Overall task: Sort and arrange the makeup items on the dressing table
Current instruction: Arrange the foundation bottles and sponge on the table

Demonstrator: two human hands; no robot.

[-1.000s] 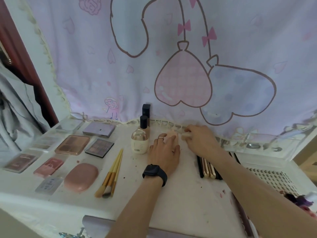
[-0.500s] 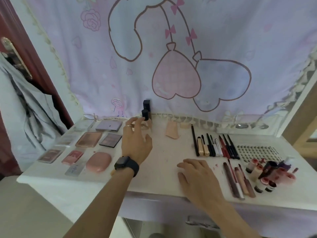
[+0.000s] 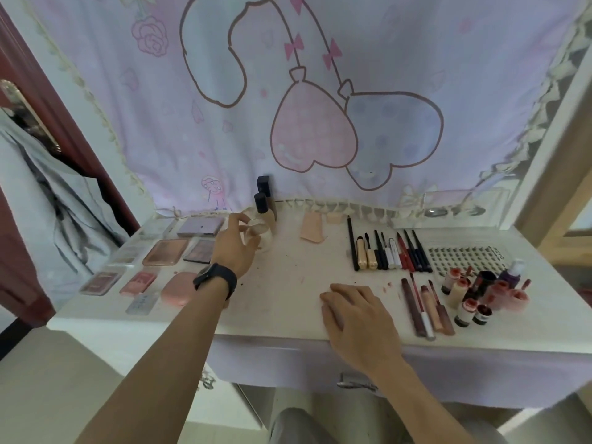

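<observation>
Reaching to the back of the white worktop (image 3: 282,302), the left grip (image 3: 236,251) curls its fingers round a squat cream glass bottle (image 3: 266,239) standing just before two black-capped foundation bottles (image 3: 263,200). The right grip (image 3: 355,315) lies spread flat near the front edge.

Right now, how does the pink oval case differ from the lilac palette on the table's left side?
Shape: the pink oval case is rounded, the lilac palette rectangular. Place: the pink oval case sits near the front edge, the lilac palette far back. Both lie flat and closed.
</observation>
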